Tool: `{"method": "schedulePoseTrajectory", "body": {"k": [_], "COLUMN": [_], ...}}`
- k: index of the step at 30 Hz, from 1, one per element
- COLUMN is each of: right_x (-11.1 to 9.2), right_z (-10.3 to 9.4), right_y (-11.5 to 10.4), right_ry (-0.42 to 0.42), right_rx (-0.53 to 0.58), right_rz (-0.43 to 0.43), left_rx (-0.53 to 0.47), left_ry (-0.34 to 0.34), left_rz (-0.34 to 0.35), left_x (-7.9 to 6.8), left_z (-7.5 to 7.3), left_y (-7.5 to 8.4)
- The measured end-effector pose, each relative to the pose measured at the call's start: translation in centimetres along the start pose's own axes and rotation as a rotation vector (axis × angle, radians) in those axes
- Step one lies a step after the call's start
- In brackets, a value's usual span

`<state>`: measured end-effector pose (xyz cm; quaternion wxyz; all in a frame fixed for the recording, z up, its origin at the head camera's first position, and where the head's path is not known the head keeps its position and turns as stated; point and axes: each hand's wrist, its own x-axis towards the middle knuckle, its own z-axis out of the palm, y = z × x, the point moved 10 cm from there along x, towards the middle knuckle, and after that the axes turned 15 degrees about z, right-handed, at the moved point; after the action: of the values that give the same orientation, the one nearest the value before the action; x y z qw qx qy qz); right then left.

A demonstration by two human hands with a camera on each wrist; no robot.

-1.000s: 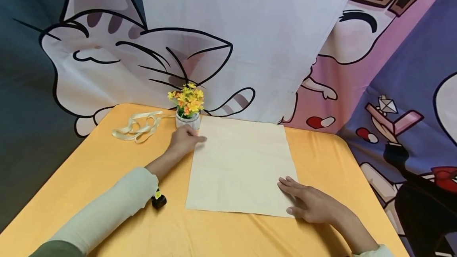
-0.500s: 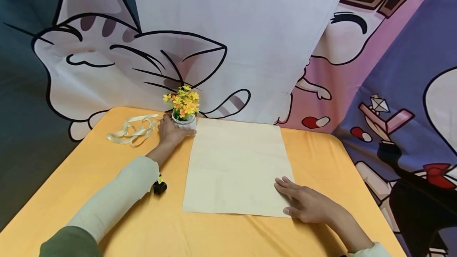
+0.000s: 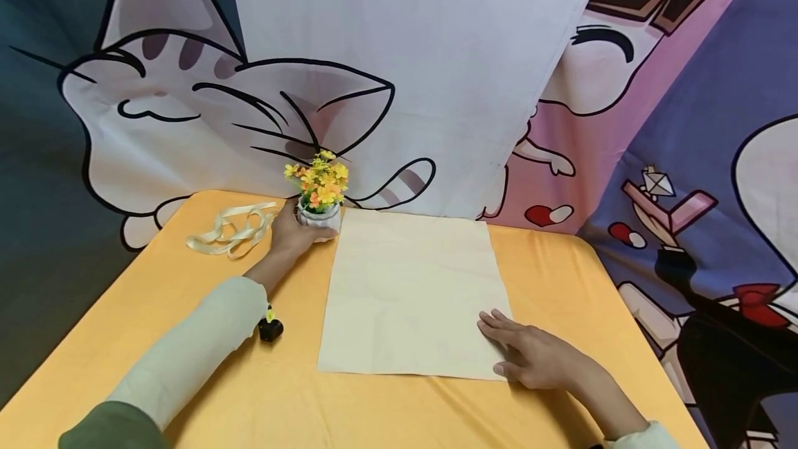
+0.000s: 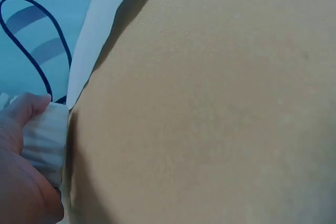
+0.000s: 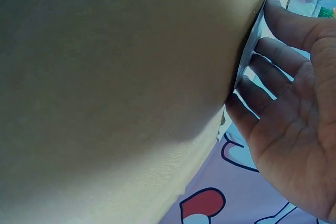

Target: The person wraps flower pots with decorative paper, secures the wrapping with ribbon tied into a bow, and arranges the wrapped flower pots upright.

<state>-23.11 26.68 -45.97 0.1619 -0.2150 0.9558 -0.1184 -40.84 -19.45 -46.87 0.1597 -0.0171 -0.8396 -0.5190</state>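
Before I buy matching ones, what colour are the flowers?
Flowers: yellow, some orange; best in the head view.

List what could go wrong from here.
The flower pot, gripped by the left hand, is right by the far left corner of the cream sheet; moving it rightward might crease that corner.

The right hand rests only near the sheet's lower right corner, so a bump at the far side could shift the sheet.

The loose ribbon lies close to the left hand and might get snagged.
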Motion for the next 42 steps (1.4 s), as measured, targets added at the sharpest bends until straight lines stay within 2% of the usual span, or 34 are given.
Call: {"method": "schedulePoseTrajectory", "body": {"k": [3,7,11,21,30,32,34,37,39,42], "right_x": [0.0,-0.1,-0.2,-0.3,0.0,0.0,0.0,-0.1,-0.1,-0.2], "right_z": [-0.1,-0.2,-0.1,0.1,0.2,0.2,0.2,0.2,0.2,0.0], "right_y": [0.0,0.0,0.1,0.3,0.3,0.3,0.2,0.0,-0.1,-0.2], "right_ry": [0.002,0.001,0.007,0.014,-0.007,-0.012,-0.014,-0.015,-0.007,0.01], "right_rx": [-0.013,-0.015,-0.016,-0.018,-0.015,-0.014,-0.009,-0.006,-0.009,-0.016], "right_rz": [0.005,0.004,-0.001,0.01,0.024,0.027,0.02,0.01,-0.004,-0.016], "left_rx": [-0.014,-0.021,-0.012,-0.062,-0.021,-0.022,-0.013,0.011,0.033,0.065], "left_ry": [-0.014,-0.055,-0.117,-0.224,-0.302,-0.291,-0.299,-0.319,-0.355,-0.379], "left_rz": [0.056,0.102,0.119,0.182,0.235,0.306,0.329,0.343,0.301,0.31], "left_x": [-0.1,-0.4,-1.1,-3.0,-3.9,-3.2,-3.2,-3.5,-4.4,-4.7], "left_z": [0.3,1.6,3.7,8.7,12.2,13.6,14.5,15.7,15.8,16.7], "left_y": [1.1,2.7,4.3,8.6,10.8,9.8,10.1,10.7,12.8,13.8]}}
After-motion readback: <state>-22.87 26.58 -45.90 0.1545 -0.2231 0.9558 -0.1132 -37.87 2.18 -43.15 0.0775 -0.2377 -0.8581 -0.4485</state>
